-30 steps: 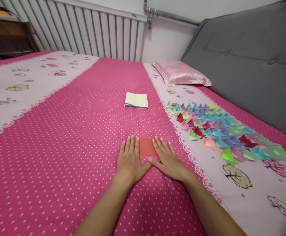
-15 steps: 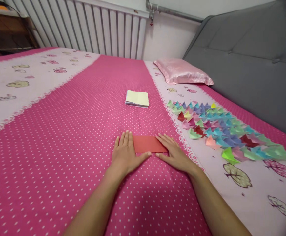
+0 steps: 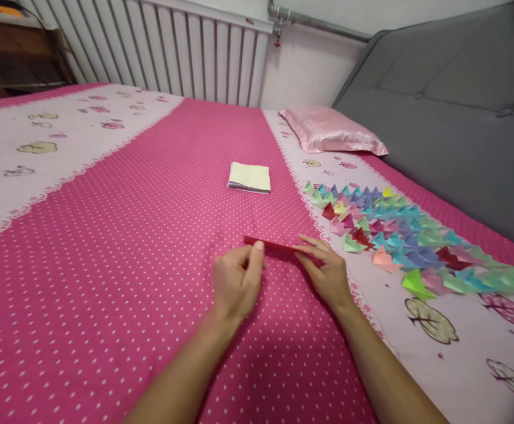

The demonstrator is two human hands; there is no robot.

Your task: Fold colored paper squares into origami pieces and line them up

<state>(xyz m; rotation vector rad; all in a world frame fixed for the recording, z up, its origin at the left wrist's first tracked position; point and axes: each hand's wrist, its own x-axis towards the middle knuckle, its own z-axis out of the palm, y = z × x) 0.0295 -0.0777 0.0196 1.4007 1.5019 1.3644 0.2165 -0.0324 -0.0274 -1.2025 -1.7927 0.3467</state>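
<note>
A red sheet of folded paper point(image 3: 277, 247) is lifted off the bedspread and seen nearly edge-on, as a thin strip between my hands. My left hand point(image 3: 238, 277) pinches its left part, thumb on the near side and the other fingers curled behind. At the right end, my right hand point(image 3: 326, 268) grips the paper between thumb and fingers. Beyond the hands lies a stack of square paper point(image 3: 249, 177) with a pale yellow sheet on top. Rows of small folded paper boats point(image 3: 398, 227) in many colours stand to the right.
The pink dotted bedspread point(image 3: 128, 247) spreads under everything, with white printed bands on both sides. A pink satin pillow point(image 3: 334, 131) rests at the back right against a grey padded headboard point(image 3: 451, 88). A white radiator point(image 3: 186, 50) stands along the wall.
Both hands were flat on the red paper lying on the bed. Now they have closed on it, raised it and tilted it edge-on.
</note>
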